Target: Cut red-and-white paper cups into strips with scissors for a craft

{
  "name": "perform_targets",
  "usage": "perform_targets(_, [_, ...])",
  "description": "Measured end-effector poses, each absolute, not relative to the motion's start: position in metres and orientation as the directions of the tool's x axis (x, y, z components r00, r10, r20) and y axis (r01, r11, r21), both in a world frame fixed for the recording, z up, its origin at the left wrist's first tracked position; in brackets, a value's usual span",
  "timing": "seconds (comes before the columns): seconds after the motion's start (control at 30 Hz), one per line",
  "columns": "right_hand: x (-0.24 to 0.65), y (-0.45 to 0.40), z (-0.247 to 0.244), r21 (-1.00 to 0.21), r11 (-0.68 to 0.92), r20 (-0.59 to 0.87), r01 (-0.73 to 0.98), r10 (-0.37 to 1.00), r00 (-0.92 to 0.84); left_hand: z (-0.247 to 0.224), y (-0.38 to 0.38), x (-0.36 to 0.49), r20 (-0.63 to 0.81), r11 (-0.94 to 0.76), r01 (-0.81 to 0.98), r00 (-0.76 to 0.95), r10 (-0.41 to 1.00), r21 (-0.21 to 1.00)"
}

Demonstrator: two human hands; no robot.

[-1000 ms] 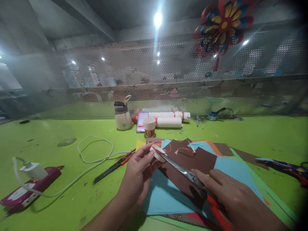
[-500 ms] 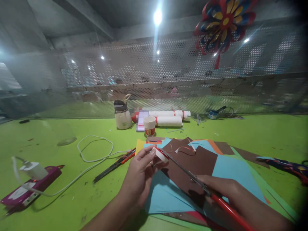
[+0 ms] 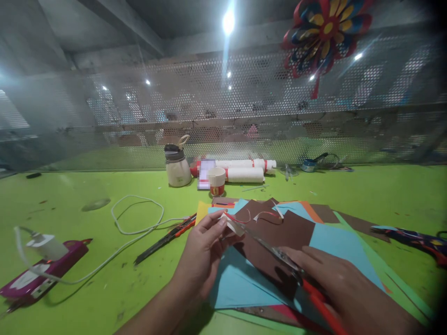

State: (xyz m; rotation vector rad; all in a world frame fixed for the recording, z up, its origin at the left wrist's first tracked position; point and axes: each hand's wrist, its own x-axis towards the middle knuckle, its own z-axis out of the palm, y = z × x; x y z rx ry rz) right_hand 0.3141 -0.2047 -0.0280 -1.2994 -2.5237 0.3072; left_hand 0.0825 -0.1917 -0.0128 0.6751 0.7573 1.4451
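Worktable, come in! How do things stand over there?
Left hand holding curved white piece. Right hand on red-handled scissors, blades at piece's edge. Brown paper underneath; nothing seen blocking the cut.

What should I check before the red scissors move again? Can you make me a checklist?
1. Left hand has hold of the white paper piece: ok, pinched between thumb and fingers.
2. Right hand holds the red-handled scissors: ok.
3. Scissor blades point at the paper piece: ok, they reach it.
4. Left fingers are safe from the blade tips: cannot tell, the tips are too blurred and close to the paper.
5. White cable is away from the blades: ok, it lies off to the left.
6. Paper cup is upright: ok.
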Motion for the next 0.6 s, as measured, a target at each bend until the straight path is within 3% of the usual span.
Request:
perform_targets(0.17, [0.3150,-0.2078,-0.0344,-0.166,0.586,0.213,0.793,0.807,-0.551,-0.0118,-0.1931,0.0820,-0.025,0.014,-0.589,-0.011,1.000,0.808])
perform_targets(0.6, [0.3159,-0.2087,-0.0334,-0.195,0.594,0.175,0.780,0.804,-0.568,-0.0126,-0.1938,0.0819,0.000,-0.020,-0.601,-0.032,0.999,0.799])
